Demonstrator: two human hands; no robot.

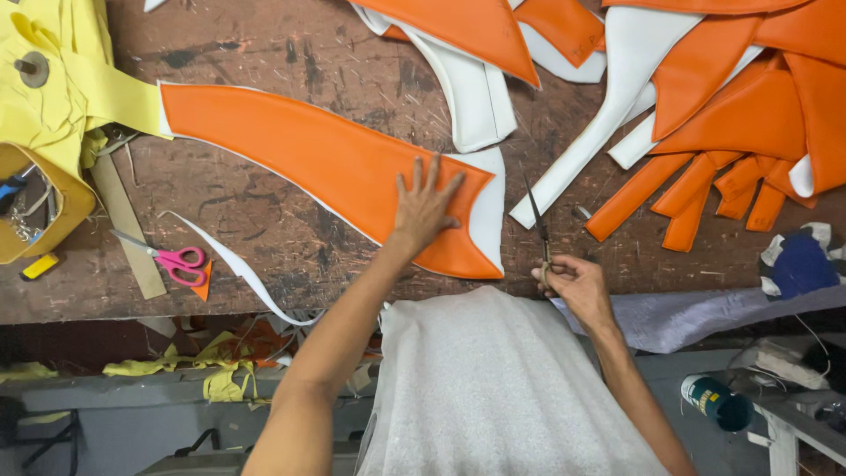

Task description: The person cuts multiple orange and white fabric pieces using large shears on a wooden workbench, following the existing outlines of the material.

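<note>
- Left hand [426, 211] lay flat, fingers spread, pinning the orange panel [326, 163] near the tabletop [264, 229] front edge; grip apart, pressing, not clasping.
- Right hand [573, 282] at the front edge, grip clamped on dark scissors [538, 225], blades pointing away, just beside the panel's white backing [489, 207].
- Risk: blades close to the left fingertips; a slip could nick them.
- Risk: panel pinned at one end only; free end might shift, cut could wander into the orange.
- Pink scissors [176, 260] sat unused toward the front-left corner.

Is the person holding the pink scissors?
No, the pink scissors lie alone on the table; the right hand holds dark scissors.
</note>
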